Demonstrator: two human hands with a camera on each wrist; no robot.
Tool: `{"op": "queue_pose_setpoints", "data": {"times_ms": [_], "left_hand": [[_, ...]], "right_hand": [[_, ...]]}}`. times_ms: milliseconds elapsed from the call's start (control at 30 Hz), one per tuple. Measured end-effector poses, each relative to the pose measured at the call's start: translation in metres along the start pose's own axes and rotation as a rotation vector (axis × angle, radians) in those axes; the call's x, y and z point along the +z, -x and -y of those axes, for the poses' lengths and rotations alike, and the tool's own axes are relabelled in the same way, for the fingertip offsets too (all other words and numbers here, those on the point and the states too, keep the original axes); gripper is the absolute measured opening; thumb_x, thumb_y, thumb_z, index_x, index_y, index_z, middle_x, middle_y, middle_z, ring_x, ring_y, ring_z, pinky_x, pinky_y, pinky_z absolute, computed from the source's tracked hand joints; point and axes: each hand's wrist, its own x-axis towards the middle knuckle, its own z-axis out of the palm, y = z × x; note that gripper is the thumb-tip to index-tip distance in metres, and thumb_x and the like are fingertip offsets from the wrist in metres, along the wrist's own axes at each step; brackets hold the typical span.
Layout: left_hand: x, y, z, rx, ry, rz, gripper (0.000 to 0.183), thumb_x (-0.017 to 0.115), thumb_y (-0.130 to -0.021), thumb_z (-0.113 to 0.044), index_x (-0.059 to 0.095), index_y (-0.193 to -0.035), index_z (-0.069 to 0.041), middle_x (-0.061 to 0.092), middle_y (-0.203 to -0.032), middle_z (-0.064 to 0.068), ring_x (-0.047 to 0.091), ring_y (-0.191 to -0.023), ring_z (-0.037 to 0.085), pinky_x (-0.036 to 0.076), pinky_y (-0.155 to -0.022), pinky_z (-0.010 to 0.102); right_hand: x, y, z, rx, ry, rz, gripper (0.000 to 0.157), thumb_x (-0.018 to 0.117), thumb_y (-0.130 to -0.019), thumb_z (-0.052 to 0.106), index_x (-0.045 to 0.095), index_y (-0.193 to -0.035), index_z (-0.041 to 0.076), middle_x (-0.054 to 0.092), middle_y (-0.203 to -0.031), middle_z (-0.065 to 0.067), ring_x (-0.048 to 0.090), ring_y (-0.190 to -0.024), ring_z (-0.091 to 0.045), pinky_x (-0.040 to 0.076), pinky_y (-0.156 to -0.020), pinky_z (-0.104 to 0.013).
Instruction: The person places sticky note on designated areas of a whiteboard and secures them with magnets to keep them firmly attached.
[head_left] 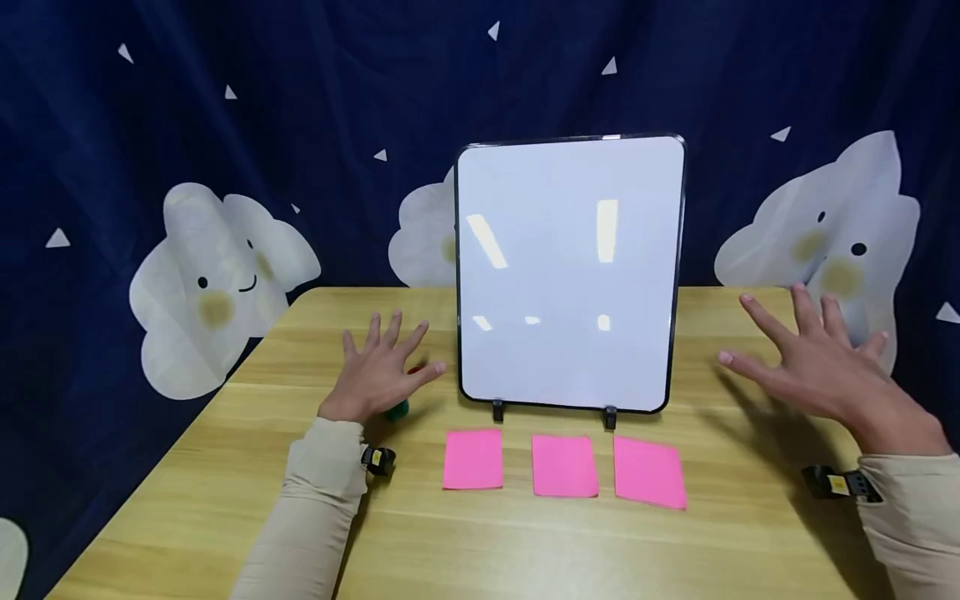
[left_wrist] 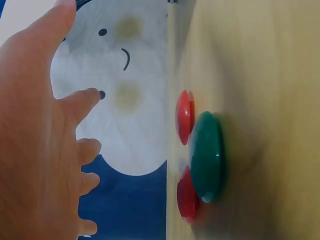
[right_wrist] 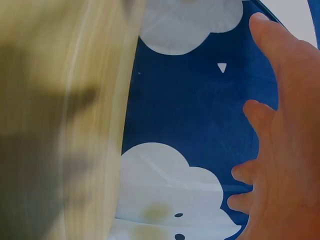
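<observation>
My left hand [head_left: 377, 371] hovers with spread fingers over the left part of the table, holding nothing. Below it lie round, glossy magnets or buttons: a green one [left_wrist: 207, 156] and two red ones, a farther red disc [left_wrist: 185, 117] and a nearer red disc [left_wrist: 187, 195]. In the head view the hand mostly hides them. On the right, my right hand [head_left: 828, 367] is raised above the table, fingers fanned out and empty. Between the hands a white board [head_left: 566, 275] with a black frame stands upright on two small black feet. Three pink sticky notes [head_left: 473, 459] lie in a row before it.
The wooden table [head_left: 570, 550] reaches back to a dark blue curtain [head_left: 360, 75] printed with white clouds and triangles. The middle pink note [head_left: 565, 466] and the right pink note [head_left: 648, 472] sit just in front of the board's feet.
</observation>
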Motion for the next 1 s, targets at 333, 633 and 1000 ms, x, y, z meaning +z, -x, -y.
{"op": "queue_pose_setpoints", "data": {"times_ms": [333,633,1000], "left_hand": [[0.002,0.007,-0.002,0.036,0.002,-0.002,0.085,0.037,-0.091,-0.079,0.031,-0.159,-0.028,0.012,-0.166,0.016,0.001,-0.151,0.043,-0.007,-0.107,0.075],[0.005,0.009,-0.005,0.052,-0.017,-0.011,0.084,0.034,-0.092,-0.079,0.035,-0.157,-0.027,0.014,-0.165,0.014,0.006,-0.151,0.041,-0.004,-0.111,0.071],[0.007,0.019,-0.005,0.046,-0.010,-0.016,0.083,0.033,-0.092,-0.079,0.036,-0.157,-0.027,0.012,-0.166,0.014,0.005,-0.151,0.039,-0.004,-0.111,0.071]], "right_hand": [[0.004,0.006,0.002,-0.002,0.020,0.001,0.093,0.051,-0.092,0.069,0.005,-0.162,0.028,-0.019,-0.159,-0.029,-0.020,-0.139,-0.060,-0.010,-0.082,-0.090],[0.008,0.013,0.004,-0.041,0.058,-0.018,0.090,0.052,-0.094,0.066,0.008,-0.162,0.030,-0.010,-0.161,-0.031,-0.015,-0.142,-0.057,-0.004,-0.083,-0.091],[0.013,0.017,0.019,-0.092,0.032,0.037,0.089,0.052,-0.094,0.066,0.008,-0.162,0.030,-0.006,-0.162,-0.030,-0.008,-0.143,-0.058,-0.004,-0.089,-0.089]]}}
